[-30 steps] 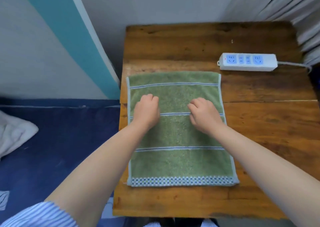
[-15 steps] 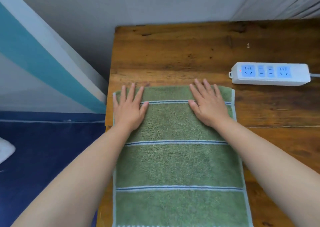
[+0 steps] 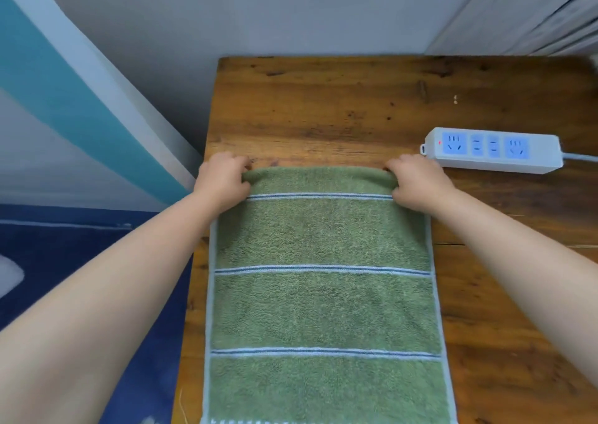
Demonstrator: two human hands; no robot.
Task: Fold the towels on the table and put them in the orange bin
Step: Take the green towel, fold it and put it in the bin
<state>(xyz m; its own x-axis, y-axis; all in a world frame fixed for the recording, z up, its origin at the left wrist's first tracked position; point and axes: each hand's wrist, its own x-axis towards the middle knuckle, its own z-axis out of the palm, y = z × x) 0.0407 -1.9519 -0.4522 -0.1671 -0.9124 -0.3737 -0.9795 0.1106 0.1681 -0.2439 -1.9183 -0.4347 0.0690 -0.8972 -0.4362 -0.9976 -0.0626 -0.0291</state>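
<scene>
Both flat palms had curled: left hand (image 3: 223, 177) and right hand (image 3: 417, 182) pinched the towel (image 3: 323, 294) far corners; lift evenly toward its near hem

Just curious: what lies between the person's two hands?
In the head view, only the far edge of the green striped towel, gripped by the left hand and right hand.

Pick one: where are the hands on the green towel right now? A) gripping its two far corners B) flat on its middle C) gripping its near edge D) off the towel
A: the left hand and right hand each have fingers curled round a far corner of the green towel, lifting that edge slightly off the table.
</scene>
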